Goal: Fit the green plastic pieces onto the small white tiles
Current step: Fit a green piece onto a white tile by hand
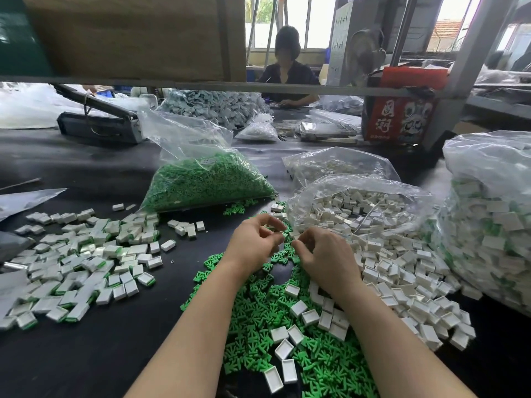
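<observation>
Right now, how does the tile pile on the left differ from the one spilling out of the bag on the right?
The left pile lies loose on the table, clear of any bag; many tiles show green edges. The right pile spills from a clear bag; its tiles look plain white, many lying hollow side up. Both are small white rectangular tiles.

Red box point(398, 117): white characters "國潮"; small print beneath illegible.
</observation>
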The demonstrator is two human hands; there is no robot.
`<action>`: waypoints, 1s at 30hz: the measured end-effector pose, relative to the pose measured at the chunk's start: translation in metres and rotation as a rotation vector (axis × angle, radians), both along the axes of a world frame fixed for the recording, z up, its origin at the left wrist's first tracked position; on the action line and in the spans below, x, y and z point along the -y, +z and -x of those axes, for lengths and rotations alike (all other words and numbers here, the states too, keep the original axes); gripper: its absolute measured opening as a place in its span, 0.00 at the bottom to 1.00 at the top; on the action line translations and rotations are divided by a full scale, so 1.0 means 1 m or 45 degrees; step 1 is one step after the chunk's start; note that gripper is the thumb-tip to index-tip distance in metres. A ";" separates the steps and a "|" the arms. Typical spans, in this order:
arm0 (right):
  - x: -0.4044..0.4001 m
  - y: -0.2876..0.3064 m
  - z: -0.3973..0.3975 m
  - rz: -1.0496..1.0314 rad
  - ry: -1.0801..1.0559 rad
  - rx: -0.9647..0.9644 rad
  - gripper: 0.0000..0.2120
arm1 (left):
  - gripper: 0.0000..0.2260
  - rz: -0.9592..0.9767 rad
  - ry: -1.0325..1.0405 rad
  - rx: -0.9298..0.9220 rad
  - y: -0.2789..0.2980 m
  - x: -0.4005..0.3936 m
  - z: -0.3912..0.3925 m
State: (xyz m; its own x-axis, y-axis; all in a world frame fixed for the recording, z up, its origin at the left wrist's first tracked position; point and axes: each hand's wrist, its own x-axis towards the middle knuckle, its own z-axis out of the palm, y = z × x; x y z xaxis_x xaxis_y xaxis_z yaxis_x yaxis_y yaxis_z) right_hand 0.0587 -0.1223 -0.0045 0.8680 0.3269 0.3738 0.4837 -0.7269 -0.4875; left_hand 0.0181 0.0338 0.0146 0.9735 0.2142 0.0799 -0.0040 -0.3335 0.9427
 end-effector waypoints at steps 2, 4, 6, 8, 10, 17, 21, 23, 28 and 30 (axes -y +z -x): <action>0.000 0.002 0.000 -0.176 0.009 -0.062 0.09 | 0.07 0.410 -0.061 -0.002 0.003 0.002 0.000; 0.001 0.004 0.000 -0.384 0.056 -0.143 0.08 | 0.07 0.699 -0.120 -0.005 0.006 0.001 0.002; 0.001 0.008 0.001 -0.559 0.108 -0.191 0.07 | 0.13 0.910 -0.192 -0.021 0.009 -0.002 0.004; 0.003 0.011 0.002 -0.691 0.157 -0.237 0.06 | 0.15 1.048 -0.230 -0.031 0.011 -0.004 0.005; 0.004 0.014 0.003 -0.841 0.206 -0.309 0.06 | 0.14 1.133 -0.242 -0.036 0.011 -0.005 0.005; 0.008 0.022 0.007 -1.209 0.428 -0.562 0.07 | 0.10 1.173 -0.215 -0.046 0.012 -0.002 0.004; 0.009 0.023 0.008 -1.269 0.463 -0.594 0.11 | 0.13 1.138 -0.154 -0.069 0.012 -0.001 0.004; 0.009 0.023 0.007 -1.270 0.452 -0.589 0.11 | 0.16 1.115 -0.112 -0.076 0.013 -0.001 0.004; 0.010 0.023 0.007 -1.285 0.448 -0.583 0.09 | 0.17 1.104 -0.068 -0.080 0.012 0.000 0.003; 0.010 0.023 0.007 -1.303 0.444 -0.576 0.09 | 0.14 1.097 -0.097 -0.072 0.012 -0.001 0.003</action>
State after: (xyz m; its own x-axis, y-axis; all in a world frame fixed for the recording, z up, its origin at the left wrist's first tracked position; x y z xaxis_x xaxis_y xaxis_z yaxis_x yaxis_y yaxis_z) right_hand 0.0516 -0.1319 0.0183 0.9120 0.2989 0.2808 0.2121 0.2421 -0.9468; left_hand 0.0149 0.0348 0.0262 0.9852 0.1120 -0.1293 0.0573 0.4964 0.8662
